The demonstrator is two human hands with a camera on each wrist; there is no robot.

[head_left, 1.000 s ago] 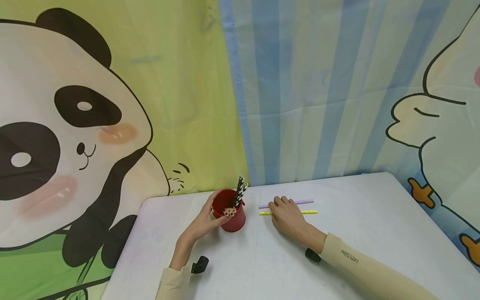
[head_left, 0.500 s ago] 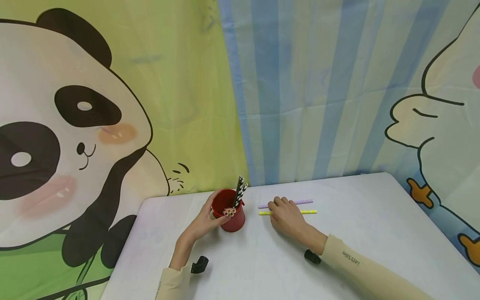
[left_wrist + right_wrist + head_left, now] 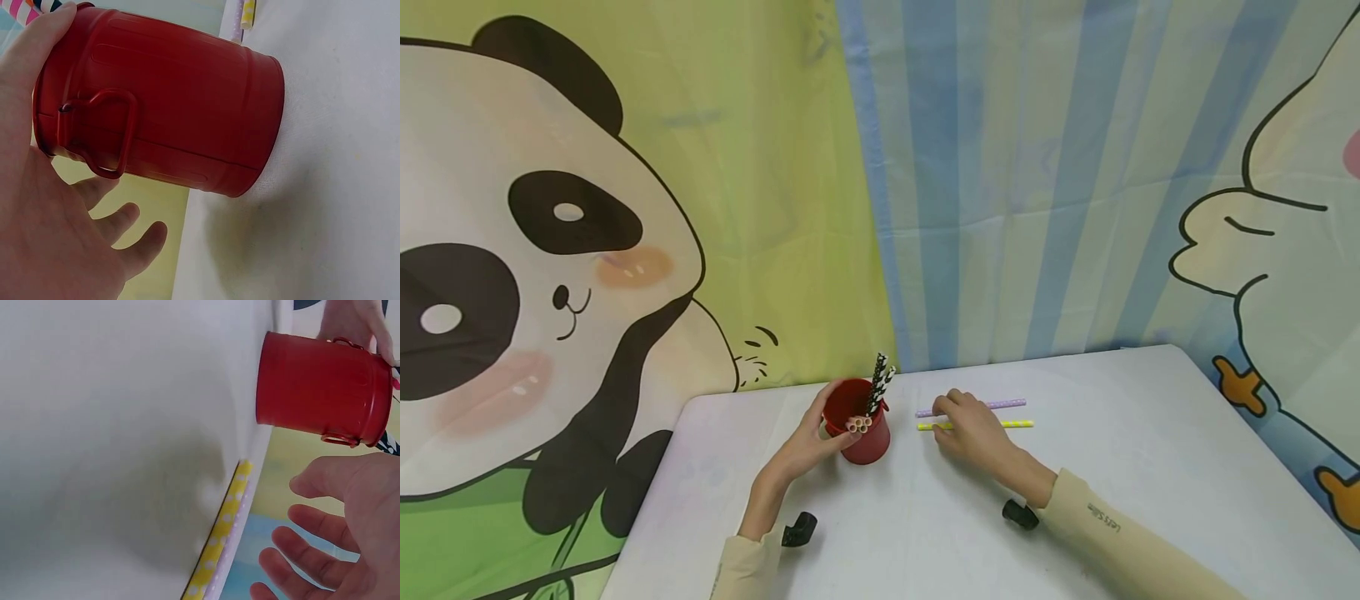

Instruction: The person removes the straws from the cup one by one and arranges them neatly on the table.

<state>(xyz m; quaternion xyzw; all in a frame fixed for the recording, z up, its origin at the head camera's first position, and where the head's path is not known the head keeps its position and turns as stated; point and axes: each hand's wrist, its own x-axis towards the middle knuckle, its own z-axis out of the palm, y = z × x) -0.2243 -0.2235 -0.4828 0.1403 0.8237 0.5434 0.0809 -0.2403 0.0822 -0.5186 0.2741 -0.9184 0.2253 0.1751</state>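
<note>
A red metal cup stands on the white table, with black-and-white straws and pale pink ones inside. My left hand holds the cup from its left side; in the left wrist view the thumb lies along the cup near its rim. A yellow dotted straw and a purple one lie side by side just right of the cup. My right hand hovers over their left halves with relaxed, spread fingers, touching neither the yellow straw nor anything else.
A cartoon backdrop cloth with a panda hangs right behind the table's far edge. The table's rounded left corner is near the cup. Bare tabletop stretches to the right and front.
My right hand has shifted slightly left along the straws, toward the cup. The left hand and the cup have stayed put.
</note>
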